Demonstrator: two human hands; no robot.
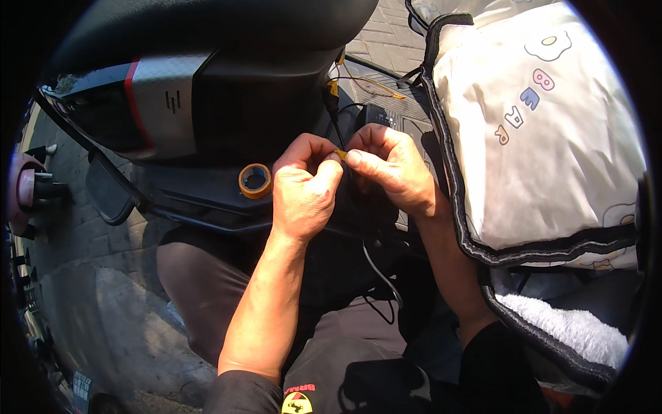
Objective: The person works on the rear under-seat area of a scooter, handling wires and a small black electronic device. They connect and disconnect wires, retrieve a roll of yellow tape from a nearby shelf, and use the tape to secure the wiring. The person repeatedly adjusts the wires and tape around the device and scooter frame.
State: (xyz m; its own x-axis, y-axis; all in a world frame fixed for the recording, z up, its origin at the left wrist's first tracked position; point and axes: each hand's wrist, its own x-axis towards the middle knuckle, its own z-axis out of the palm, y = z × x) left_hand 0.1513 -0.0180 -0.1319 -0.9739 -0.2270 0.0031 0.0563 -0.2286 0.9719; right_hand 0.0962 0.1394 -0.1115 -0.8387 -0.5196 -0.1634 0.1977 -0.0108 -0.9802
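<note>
My left hand (pixel 303 186) and my right hand (pixel 394 169) meet at the middle, thumbs and fingers pinched together. Between the fingertips shows a small yellow piece of tape (pixel 341 156); the fingers hide most of it, and I cannot make out what it is wrapped on. Just above the hands, a black cable (pixel 332 103) with a yellow-wrapped part hangs beside the scooter body. Left of my left hand, an orange-yellow roll of tape (pixel 255 181) rests on the scooter's dark lower ledge.
The scooter's black seat (pixel 207 24) and side panel (pixel 165 103) fill the upper left. A white padded cover (pixel 538 138) with black edging takes up the right side. Thin yellow-orange wires (pixel 376 84) stick out above the footboard. A grey cable (pixel 378 269) hangs below my hands.
</note>
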